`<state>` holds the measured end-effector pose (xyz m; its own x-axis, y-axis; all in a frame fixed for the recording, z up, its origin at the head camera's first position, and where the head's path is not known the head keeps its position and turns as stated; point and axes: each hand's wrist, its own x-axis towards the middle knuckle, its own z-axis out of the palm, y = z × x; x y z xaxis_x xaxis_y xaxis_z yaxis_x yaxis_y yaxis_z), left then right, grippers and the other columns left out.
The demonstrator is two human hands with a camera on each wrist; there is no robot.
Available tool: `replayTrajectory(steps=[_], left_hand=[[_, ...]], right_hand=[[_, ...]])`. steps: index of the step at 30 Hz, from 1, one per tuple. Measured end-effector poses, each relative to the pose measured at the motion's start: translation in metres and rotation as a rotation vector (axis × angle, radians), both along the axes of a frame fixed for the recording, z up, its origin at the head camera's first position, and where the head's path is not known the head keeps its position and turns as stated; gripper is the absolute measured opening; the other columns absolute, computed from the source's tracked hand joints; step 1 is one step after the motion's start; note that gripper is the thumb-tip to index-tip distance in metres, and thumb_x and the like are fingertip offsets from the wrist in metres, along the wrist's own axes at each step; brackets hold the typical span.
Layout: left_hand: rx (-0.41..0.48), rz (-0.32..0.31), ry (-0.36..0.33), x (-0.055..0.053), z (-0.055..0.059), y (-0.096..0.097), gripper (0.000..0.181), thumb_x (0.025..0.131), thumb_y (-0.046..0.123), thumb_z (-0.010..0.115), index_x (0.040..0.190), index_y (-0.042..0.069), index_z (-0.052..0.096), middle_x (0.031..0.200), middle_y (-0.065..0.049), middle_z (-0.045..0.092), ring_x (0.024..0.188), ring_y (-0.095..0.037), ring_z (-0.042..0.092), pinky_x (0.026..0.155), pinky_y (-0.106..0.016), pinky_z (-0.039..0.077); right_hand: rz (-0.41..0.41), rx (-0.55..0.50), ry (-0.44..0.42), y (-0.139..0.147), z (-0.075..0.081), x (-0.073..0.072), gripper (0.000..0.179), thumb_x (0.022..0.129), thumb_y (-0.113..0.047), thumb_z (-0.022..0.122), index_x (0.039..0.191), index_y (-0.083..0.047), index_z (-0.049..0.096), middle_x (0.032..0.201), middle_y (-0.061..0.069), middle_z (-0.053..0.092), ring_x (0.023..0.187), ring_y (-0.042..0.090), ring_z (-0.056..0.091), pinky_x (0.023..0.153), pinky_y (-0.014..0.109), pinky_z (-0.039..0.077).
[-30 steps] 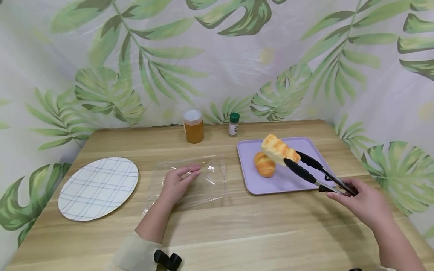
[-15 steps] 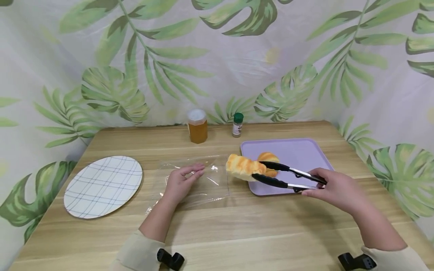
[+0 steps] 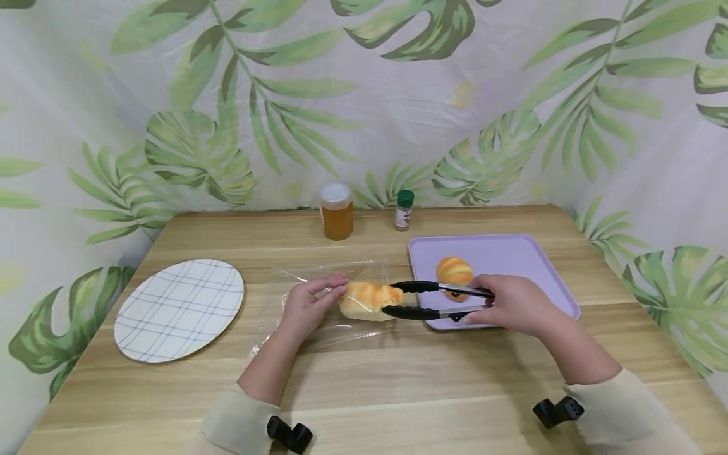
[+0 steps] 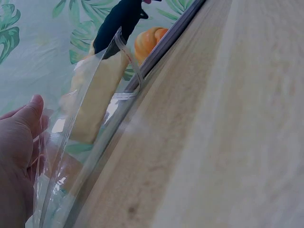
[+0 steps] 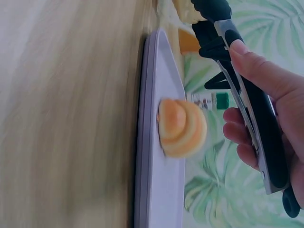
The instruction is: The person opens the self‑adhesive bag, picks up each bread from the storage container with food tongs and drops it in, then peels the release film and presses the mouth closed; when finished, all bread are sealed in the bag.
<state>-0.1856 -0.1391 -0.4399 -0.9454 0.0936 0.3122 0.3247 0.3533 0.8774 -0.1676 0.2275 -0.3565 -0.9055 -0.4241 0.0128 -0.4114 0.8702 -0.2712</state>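
My left hand (image 3: 307, 308) pinches a clear plastic bag (image 3: 335, 332) lying on the table, its film raised between thumb and fingers in the left wrist view. A long golden bread loaf (image 3: 366, 299) is held in black-tipped tongs (image 3: 418, 286). Through the bag's film (image 4: 66, 166) the pale underside of the loaf (image 4: 97, 102) shows, so it appears to be inside the bag mouth. My right hand (image 3: 514, 303) grips the tongs by their metal arms, over the purple tray (image 3: 512, 253). Beneath the tongs, a round striped bun (image 3: 455, 270) sits on that tray, partly covered in the head view.
A white checked oval plate (image 3: 179, 309) lies at the left. Toward the back stand an amber jar (image 3: 337, 218) with a white lid and a small green-capped shaker bottle (image 3: 404, 215). A leaf-patterned cloth (image 3: 284, 114) hangs behind the table.
My right hand has carried the loaf in the tongs leftward and down from above the tray to the bag. The left hand has stayed at the bag.
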Motion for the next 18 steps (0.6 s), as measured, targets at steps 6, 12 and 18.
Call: replayTrajectory(steps=[6, 12, 18], left_hand=[[0.003, -0.022, 0.002, 0.001, 0.002, 0.001, 0.019, 0.088, 0.014, 0.072, 0.104, 0.003, 0.075, 0.115, -0.01, 0.072, 0.119, -0.027, 0.064, 0.107, -0.037, 0.048], [0.041, -0.055, 0.011, 0.003, 0.007, 0.003, 0.021, 0.089, 0.01, 0.071, 0.105, -0.002, 0.073, 0.116, -0.013, 0.072, 0.119, -0.028, 0.064, 0.104, -0.037, 0.051], [0.048, -0.065, 0.007, 0.005, 0.011, 0.003, 0.019, 0.09, 0.01, 0.07, 0.105, -0.002, 0.073, 0.117, -0.014, 0.071, 0.12, -0.029, 0.063, 0.106, -0.036, 0.049]], right_hand=[[0.036, -0.005, -0.025, -0.021, -0.003, -0.01, 0.05, 0.072, -0.048, 0.084, 0.104, -0.014, 0.066, 0.083, -0.006, 0.067, 0.07, 0.007, 0.055, 0.062, 0.029, 0.047], [0.061, 0.007, -0.018, -0.032, -0.007, -0.015, 0.054, 0.072, -0.05, 0.083, 0.106, -0.012, 0.066, 0.077, -0.006, 0.06, 0.068, 0.01, 0.048, 0.061, 0.029, 0.042], [0.081, 0.001, -0.011, -0.041, -0.01, -0.019, 0.058, 0.072, -0.05, 0.083, 0.112, -0.011, 0.066, 0.082, -0.006, 0.063, 0.071, 0.008, 0.051, 0.064, 0.03, 0.046]])
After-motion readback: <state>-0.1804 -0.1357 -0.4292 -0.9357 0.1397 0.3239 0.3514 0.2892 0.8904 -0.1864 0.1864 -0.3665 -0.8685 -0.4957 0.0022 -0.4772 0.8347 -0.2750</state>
